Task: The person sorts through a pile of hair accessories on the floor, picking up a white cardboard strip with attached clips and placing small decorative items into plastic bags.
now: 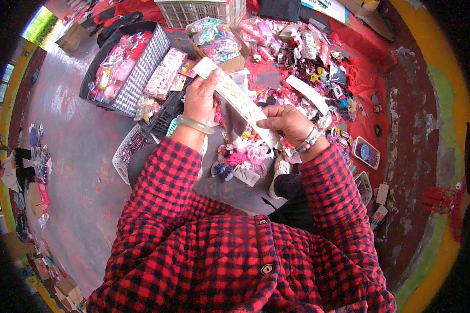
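Observation:
A long white card strip (236,100) with a row of small gold ring-like pieces is held slantwise between my hands. My left hand (198,102) is closed round its upper left end, the thumb lying on the front. Near the lower right end, my right hand (288,123) pinches the strip's edge between thumb and fingers. Whether the gold pieces are loose or fixed to the card is too small to tell. Below the strip lie pink hair ornaments (256,152) and a dark blue bow (222,170), partly hidden by it.
A heap of hair accessories (318,57) spreads over red cloth, with another white strip (308,95) on it. At the left stands a houndstooth fabric box (146,65) of packets. Behind are a carton (234,63) and a plastic crate (201,13). A white basket (366,152) sits right.

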A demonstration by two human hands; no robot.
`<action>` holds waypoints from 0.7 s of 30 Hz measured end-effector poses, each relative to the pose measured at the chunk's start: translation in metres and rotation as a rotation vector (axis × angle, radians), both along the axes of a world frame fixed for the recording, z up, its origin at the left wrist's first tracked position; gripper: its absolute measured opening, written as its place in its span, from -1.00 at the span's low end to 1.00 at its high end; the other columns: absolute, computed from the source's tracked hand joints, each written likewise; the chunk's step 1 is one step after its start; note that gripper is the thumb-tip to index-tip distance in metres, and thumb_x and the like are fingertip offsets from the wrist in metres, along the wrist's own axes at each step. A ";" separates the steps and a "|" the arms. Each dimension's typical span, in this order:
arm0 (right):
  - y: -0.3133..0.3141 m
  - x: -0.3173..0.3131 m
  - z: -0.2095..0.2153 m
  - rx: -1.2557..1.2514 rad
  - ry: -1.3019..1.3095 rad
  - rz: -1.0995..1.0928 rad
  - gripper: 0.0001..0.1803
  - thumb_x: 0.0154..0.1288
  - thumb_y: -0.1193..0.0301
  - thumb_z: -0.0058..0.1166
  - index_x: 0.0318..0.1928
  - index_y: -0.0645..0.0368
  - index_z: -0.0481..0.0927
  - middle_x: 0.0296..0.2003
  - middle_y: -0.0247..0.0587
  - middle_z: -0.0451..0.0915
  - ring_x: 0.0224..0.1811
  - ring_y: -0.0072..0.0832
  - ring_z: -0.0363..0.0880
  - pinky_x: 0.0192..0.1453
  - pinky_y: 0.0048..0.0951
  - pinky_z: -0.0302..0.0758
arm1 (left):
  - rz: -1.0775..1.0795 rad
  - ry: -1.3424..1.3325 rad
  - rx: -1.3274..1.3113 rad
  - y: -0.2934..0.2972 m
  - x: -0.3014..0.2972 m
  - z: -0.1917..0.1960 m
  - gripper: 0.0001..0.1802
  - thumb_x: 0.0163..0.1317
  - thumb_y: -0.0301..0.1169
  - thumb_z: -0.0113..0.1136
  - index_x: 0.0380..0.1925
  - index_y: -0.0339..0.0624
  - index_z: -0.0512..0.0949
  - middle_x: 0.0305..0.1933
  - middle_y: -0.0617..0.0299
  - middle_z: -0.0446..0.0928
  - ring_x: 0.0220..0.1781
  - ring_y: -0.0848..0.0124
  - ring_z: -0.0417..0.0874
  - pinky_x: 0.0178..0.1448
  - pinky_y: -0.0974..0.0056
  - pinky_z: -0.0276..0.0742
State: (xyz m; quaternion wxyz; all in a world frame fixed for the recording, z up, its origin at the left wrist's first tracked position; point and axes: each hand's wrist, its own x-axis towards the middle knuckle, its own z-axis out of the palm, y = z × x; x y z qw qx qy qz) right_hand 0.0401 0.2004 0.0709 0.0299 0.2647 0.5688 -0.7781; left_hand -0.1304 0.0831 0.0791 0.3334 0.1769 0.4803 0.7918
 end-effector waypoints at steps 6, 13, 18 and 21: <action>0.007 0.007 0.001 -0.085 0.063 -0.021 -0.84 -0.02 0.52 0.13 -0.34 0.25 0.60 -0.53 -0.38 0.56 -0.59 -0.72 0.42 -0.50 -0.68 0.30 | 0.111 -0.066 0.106 -0.001 -0.016 -0.013 -0.73 0.16 -0.24 0.10 -0.34 -0.26 0.47 -0.31 0.21 0.48 -0.22 0.41 0.48 -0.11 0.31 0.37; 0.011 0.008 0.012 -0.062 0.060 -0.205 -0.83 -0.01 0.63 0.10 -0.32 0.32 0.56 -0.42 -0.21 0.60 -0.43 -0.51 0.56 -0.27 -0.57 0.47 | 0.176 -0.177 0.133 0.002 -0.019 -0.018 -0.72 0.13 -0.26 0.16 -0.31 -0.25 0.47 -0.37 0.27 0.49 -0.34 0.49 0.50 -0.29 0.39 0.39; 0.010 0.010 0.023 -0.145 0.110 -0.220 -0.73 0.00 0.63 0.06 -0.19 0.33 0.53 -0.38 -0.23 0.59 -0.45 -0.58 0.53 -0.39 -0.63 0.44 | 0.163 -0.232 0.173 0.002 -0.023 -0.020 -0.65 0.13 -0.22 0.15 -0.25 -0.29 0.42 -0.28 0.19 0.48 -0.25 0.41 0.51 -0.16 0.31 0.43; 0.009 0.011 0.030 -0.169 0.157 -0.217 -0.64 0.03 0.65 0.00 -0.07 0.32 0.47 -0.36 -0.20 0.58 -0.49 -0.62 0.52 -0.49 -0.69 0.40 | 0.197 -0.237 0.152 0.002 -0.022 -0.020 -0.64 0.14 -0.21 0.14 -0.23 -0.29 0.41 -0.27 0.18 0.48 -0.24 0.39 0.51 -0.15 0.30 0.43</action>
